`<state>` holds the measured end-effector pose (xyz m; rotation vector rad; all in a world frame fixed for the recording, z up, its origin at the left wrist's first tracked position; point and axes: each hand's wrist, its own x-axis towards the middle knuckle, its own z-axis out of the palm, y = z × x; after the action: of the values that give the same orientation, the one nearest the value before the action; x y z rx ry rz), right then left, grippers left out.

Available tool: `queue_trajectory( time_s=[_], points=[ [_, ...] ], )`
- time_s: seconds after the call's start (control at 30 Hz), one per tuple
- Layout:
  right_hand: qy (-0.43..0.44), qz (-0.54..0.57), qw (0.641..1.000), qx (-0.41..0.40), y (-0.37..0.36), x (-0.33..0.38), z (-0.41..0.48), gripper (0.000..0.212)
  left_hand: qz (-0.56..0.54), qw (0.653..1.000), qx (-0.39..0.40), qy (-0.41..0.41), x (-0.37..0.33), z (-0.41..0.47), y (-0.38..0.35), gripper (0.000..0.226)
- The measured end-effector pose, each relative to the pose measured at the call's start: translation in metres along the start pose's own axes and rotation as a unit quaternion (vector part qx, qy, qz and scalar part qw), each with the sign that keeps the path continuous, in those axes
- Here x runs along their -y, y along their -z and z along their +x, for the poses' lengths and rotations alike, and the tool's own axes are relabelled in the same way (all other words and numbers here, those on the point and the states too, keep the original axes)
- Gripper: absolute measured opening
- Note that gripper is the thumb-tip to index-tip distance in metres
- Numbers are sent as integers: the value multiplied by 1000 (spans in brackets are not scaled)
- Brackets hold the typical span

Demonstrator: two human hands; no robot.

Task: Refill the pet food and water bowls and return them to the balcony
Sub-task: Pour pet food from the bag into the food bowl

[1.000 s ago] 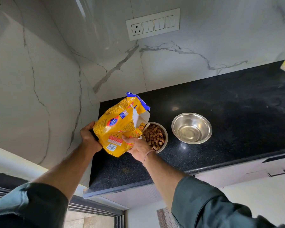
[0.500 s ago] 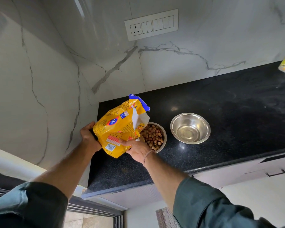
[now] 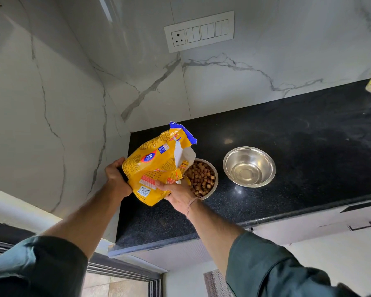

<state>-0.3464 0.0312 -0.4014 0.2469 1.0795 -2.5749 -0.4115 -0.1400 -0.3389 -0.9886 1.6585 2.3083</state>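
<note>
The kibble bag (image 3: 156, 168) has barely moved this past second: the left hand (image 3: 116, 179) grips its base and the right hand (image 3: 177, 195) curls under its front, with its mouth over the filled food bowl (image 3: 215, 179) just beyond. Pouring looks finished; the water bowl (image 3: 267, 166) waits farther right.

Walls (image 3: 51, 103): white marble-look panels, grey veins, meeting in a corner left of centre. Switch plate (image 3: 199, 31) top centre. Black speckled countertop (image 3: 298, 136) across middle right, glossy, with light glints. White cabinet fronts (image 3: 308, 228) beneath. Lower left: dark door frame (image 3: 126, 273), beige floor tiles (image 3: 116, 286).
</note>
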Motion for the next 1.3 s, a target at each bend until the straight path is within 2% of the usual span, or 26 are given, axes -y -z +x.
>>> queue_trajectory(
  time_s=[0.23,0.63,0.87,1.3],
  points=[
    [17,-6,1000,-7,1,1,-7,36,12,1000,24,3,2,-1,-4,39],
    [18,-12,1000,-18,4,-5,2,43,9,1000,25,-2,-1,2,-1,32],
    [19,-9,1000,-18,6,-6,0,47,12,1000,17,1,2,3,-2,37],
    [21,14,1000,-1,8,-3,-2,38,17,1000,4,-9,3,0,-5,33]
  ],
)
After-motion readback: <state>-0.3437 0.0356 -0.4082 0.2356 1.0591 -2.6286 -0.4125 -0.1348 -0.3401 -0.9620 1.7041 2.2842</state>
